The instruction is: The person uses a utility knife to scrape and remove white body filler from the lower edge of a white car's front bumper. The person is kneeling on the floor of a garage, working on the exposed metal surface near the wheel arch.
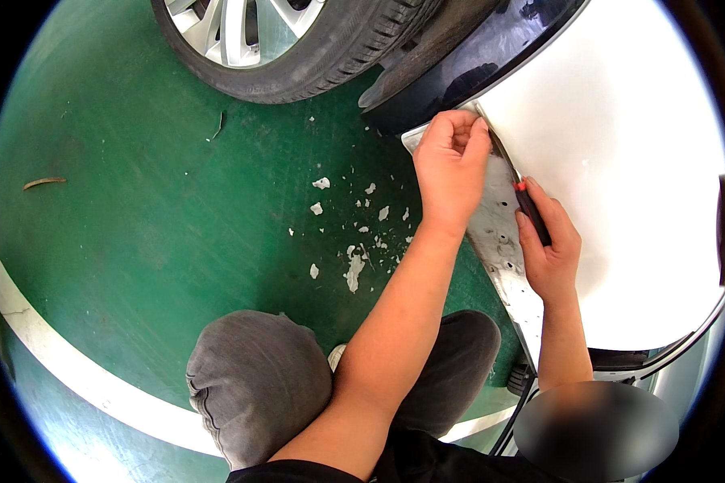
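My right hand (554,245) is wrapped around the black handle of a screwdriver-like tool (535,216) with a red collar. Its long, thin shaft runs up along the seam between a white car body panel (612,161) and a scraped, bare-metal edge strip (498,229). At the upper end of that strip, my left hand (455,165) is closed, its fingers curled and its thumb beside the shaft near the tip. What its fingers pinch, if anything, is hidden. Dark spots and small holes mark the grey strip.
White flakes (354,270) lie scattered on the green floor (161,185) left of the panel. A car wheel (298,60) stands at the far side, next to dark glossy trim (483,64). My bent knees (258,382) are close below. A brown strip (44,183) lies far left.
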{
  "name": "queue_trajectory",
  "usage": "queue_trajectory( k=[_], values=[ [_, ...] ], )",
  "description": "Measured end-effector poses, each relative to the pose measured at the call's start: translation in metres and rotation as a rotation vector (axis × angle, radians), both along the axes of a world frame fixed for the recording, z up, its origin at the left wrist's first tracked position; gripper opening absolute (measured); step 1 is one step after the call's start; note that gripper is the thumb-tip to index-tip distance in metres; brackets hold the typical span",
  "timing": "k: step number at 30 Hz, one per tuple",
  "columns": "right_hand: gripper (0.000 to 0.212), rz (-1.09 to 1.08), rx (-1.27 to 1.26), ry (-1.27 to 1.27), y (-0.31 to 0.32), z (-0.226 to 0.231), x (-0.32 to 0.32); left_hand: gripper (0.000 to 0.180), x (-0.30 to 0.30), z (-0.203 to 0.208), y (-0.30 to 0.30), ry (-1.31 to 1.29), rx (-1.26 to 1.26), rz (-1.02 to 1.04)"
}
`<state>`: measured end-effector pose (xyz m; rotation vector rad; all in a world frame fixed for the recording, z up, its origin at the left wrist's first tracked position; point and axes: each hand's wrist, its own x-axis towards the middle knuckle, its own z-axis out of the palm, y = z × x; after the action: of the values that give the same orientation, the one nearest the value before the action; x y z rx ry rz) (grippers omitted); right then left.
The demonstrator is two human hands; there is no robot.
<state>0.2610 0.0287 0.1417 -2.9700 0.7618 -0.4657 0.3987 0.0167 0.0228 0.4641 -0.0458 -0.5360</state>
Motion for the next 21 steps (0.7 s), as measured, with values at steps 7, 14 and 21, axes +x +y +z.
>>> queue_trajectory(
  k=[7, 14, 21],
  values=[
    [0.047, -0.012, 0.03, -0.013, 0.0, 0.003, -0.006, 0.012, 0.005, 0.005, 0.009, -0.329, 0.379, 0.261],
    [0.048, -0.008, -0.027, 0.009, 0.004, 0.004, 0.003, 0.012, 0.01, 0.01, 0.008, -0.236, 0.364, 0.168],
    [0.05, -0.03, -0.038, -0.007, 0.007, 0.002, 0.008, 0.011, 0.004, 0.016, 0.0, 0.084, 0.148, -0.052]
  ],
)
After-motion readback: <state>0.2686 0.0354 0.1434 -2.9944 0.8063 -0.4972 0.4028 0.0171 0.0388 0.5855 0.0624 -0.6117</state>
